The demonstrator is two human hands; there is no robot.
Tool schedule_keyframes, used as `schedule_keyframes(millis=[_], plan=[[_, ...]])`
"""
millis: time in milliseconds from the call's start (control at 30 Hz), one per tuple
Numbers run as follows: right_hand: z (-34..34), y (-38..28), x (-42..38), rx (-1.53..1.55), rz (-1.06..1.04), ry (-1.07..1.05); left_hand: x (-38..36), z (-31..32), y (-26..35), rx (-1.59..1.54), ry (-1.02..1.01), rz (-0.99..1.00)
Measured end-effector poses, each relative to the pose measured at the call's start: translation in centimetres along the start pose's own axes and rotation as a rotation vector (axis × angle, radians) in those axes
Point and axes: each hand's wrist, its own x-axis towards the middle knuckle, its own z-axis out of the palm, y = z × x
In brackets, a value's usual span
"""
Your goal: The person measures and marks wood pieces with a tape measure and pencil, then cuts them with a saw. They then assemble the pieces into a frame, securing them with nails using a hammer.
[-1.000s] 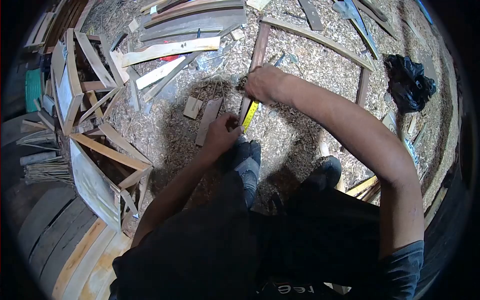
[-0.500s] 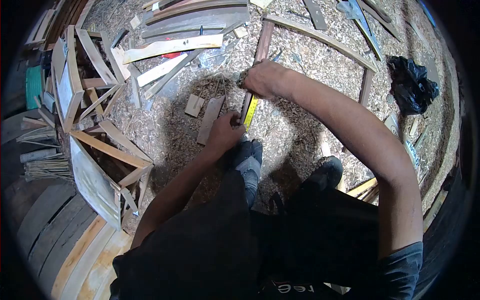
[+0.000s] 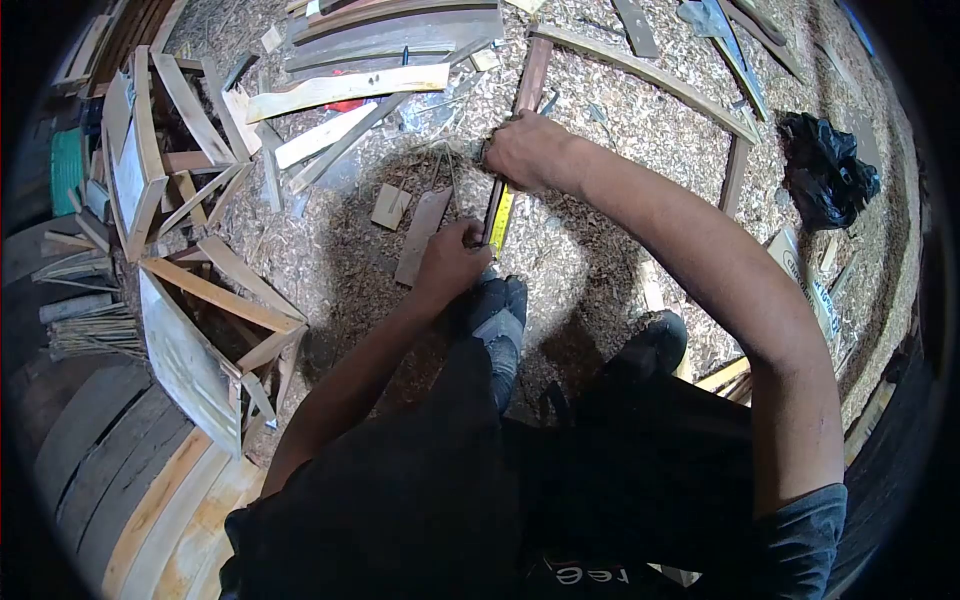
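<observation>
A reddish-brown wooden strip (image 3: 533, 75) runs from the far side of the floor toward my feet. The yellow blade of a tape measure (image 3: 502, 218) lies along its near part. My left hand (image 3: 455, 258) is closed at the near end, thumb and fingers pinching the blade's end against the wood. Farther up, my right hand (image 3: 525, 150) is closed around the strip and the tape; its fingers hide the tape's case, if it is there. A small wooden block (image 3: 390, 206) and a flat brown board (image 3: 424, 238) lie left of the strip.
Wooden frames (image 3: 215, 290) stand at the left. A long curved batten (image 3: 640, 68) meets the strip's far end. A black plastic bag (image 3: 828, 170) lies at the right. Wood shavings cover the floor, and my shoes (image 3: 500, 310) are just below my left hand.
My right hand has shifted slightly, and the dark object that showed at its left edge is now hidden. My left hand stays at the strip's near end.
</observation>
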Motion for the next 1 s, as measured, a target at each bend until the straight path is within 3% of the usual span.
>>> schedule_keyframes(millis=[167,367,500,767,1000], plan=[[0.4,0.1,0.1,0.046,0.024,0.080,0.9,0.0,-1.4,-0.020,-0.037,-0.006],[0.2,0.1,0.0,0.061,0.028,0.082,0.7,-0.7,0.2,-0.156,-0.095,-0.154],[-0.4,-0.2,0.2,0.025,0.088,-0.001,1.2,-0.4,-1.0,-0.150,-0.083,-0.112],[-0.6,0.7,-0.1,0.072,0.103,-0.002,1.6,-0.7,-0.8,-0.201,-0.125,-0.142],[-0.1,0.6,-0.1,0.067,0.114,0.027,1.0,-0.1,-0.4,-0.155,-0.034,-0.104]])
